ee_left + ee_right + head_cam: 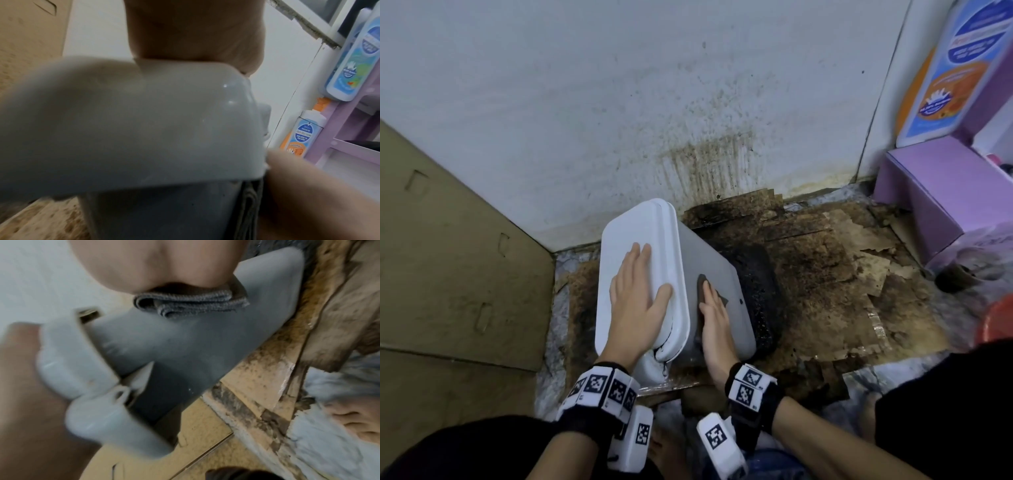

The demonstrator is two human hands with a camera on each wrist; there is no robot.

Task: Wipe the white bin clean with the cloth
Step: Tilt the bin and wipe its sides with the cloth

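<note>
The white bin [726,308] is tilted on the dirty floor, its closed lid [616,240] turned up toward me. My left hand [635,291] lies flat on the lid with straight fingers, thumb over the lid's rim. My right hand [714,315] presses a folded grey cloth [703,284] flat against the bin's grey-looking side wall. In the right wrist view the folded cloth [191,303] shows under the palm on the bin [185,344]. The left wrist view is filled by the blurred lid [123,121], with the cloth [251,203] at its lower right.
Stained brown cardboard [825,274] covers the floor under the bin, with a black mat [756,274] behind it. A splattered white wall [619,120] stands behind. A cardboard panel [448,257] is at the left, a purple shelf [935,192] with bottles [955,68] at the right.
</note>
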